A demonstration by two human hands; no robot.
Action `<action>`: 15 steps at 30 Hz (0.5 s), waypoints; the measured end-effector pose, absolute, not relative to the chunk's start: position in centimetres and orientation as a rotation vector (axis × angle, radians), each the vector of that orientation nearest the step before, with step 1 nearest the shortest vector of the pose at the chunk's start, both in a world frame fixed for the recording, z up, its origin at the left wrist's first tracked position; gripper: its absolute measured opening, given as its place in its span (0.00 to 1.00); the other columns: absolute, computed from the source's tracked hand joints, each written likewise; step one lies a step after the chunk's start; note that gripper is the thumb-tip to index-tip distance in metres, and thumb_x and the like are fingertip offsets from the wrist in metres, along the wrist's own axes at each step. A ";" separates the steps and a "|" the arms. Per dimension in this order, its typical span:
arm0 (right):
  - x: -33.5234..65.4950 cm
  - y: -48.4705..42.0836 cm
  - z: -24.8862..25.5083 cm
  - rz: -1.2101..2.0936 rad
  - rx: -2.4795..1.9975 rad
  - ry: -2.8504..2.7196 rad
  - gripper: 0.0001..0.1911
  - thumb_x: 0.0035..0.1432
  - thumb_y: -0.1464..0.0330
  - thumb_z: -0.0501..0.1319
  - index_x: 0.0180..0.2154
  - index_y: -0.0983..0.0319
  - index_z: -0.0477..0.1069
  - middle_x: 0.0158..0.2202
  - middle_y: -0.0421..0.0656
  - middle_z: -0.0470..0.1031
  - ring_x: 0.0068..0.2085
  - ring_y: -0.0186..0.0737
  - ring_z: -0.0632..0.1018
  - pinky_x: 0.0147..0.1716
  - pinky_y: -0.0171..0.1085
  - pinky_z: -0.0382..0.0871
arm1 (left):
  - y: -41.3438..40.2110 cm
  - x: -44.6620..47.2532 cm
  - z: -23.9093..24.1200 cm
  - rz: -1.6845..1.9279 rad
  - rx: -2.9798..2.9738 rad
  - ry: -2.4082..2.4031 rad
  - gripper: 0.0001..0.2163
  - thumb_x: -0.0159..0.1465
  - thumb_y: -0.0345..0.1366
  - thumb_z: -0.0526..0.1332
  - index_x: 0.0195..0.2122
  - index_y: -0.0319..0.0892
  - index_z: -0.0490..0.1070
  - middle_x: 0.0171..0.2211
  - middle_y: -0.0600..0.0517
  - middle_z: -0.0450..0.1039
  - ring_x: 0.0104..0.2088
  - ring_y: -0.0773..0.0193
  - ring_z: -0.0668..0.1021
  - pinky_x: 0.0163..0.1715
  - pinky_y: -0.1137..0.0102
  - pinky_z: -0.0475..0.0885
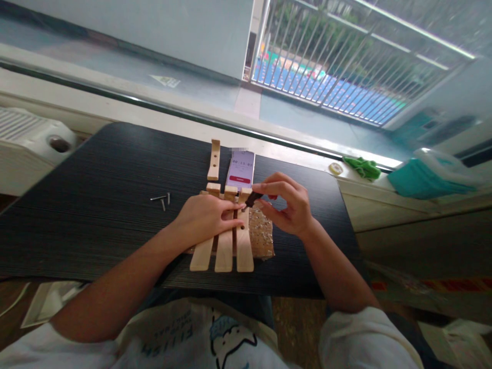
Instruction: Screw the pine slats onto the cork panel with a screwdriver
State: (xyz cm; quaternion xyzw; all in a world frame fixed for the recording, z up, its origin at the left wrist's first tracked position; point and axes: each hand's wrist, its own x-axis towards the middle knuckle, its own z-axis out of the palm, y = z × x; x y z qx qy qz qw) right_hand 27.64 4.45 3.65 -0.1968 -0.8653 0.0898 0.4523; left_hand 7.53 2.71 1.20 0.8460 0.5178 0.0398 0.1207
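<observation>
My right hand (286, 202) pinches a dark-handled screwdriver (252, 199), its tip slanting down to the upper hole of the right-hand wooden piece (245, 251). Across the pieces my left hand (205, 218) lies flat, fingers stretched out and apart around that spot. Beside the right piece lie a middle wooden piece (224, 253) and a left wooden piece (202, 254), partly hidden under my left hand. All three flare at the near end and have a raised block at the far end. Under them is a brown, tape-wrapped slab (263, 233).
A fourth wooden piece (214, 160) with two holes lies farther back, beside a phone (241, 170) showing a timer. Several loose screws (163, 204) rest on the black table (115, 179) at left. On the sill sit a tape roll (335, 168), green cloth (362, 168) and teal container (418, 177).
</observation>
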 end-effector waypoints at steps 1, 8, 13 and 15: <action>27.8 4.5 3.8 0.265 -0.477 -2.157 0.14 0.58 0.75 0.60 0.46 0.59 0.70 0.36 0.42 0.75 0.36 0.34 0.77 0.29 0.34 0.73 | 2.7 7.5 1.2 0.115 2.468 1.516 0.23 0.61 0.58 0.56 0.49 0.52 0.77 0.40 0.48 0.81 0.40 0.50 0.81 0.34 0.64 0.71; 28.8 5.2 4.2 0.508 -0.476 -2.201 0.14 0.60 0.75 0.60 0.47 0.59 0.71 0.44 0.43 0.78 0.41 0.32 0.79 0.33 0.33 0.74 | 2.7 7.7 1.1 0.089 2.458 1.540 0.23 0.61 0.58 0.56 0.50 0.53 0.76 0.41 0.50 0.81 0.41 0.52 0.81 0.35 0.66 0.71; 28.8 5.1 4.0 0.685 -0.498 -2.180 0.12 0.62 0.75 0.58 0.47 0.59 0.68 0.49 0.46 0.78 0.43 0.33 0.80 0.33 0.34 0.74 | 2.7 7.6 1.3 0.068 2.458 1.535 0.23 0.61 0.59 0.56 0.49 0.53 0.76 0.40 0.49 0.81 0.41 0.51 0.81 0.34 0.66 0.70; 28.8 4.9 3.8 0.759 -0.522 -2.181 0.13 0.63 0.74 0.57 0.49 0.59 0.67 0.49 0.46 0.78 0.43 0.33 0.80 0.34 0.34 0.74 | 2.8 7.6 1.2 0.069 2.452 1.533 0.23 0.61 0.58 0.56 0.49 0.53 0.77 0.39 0.49 0.82 0.41 0.51 0.81 0.34 0.66 0.70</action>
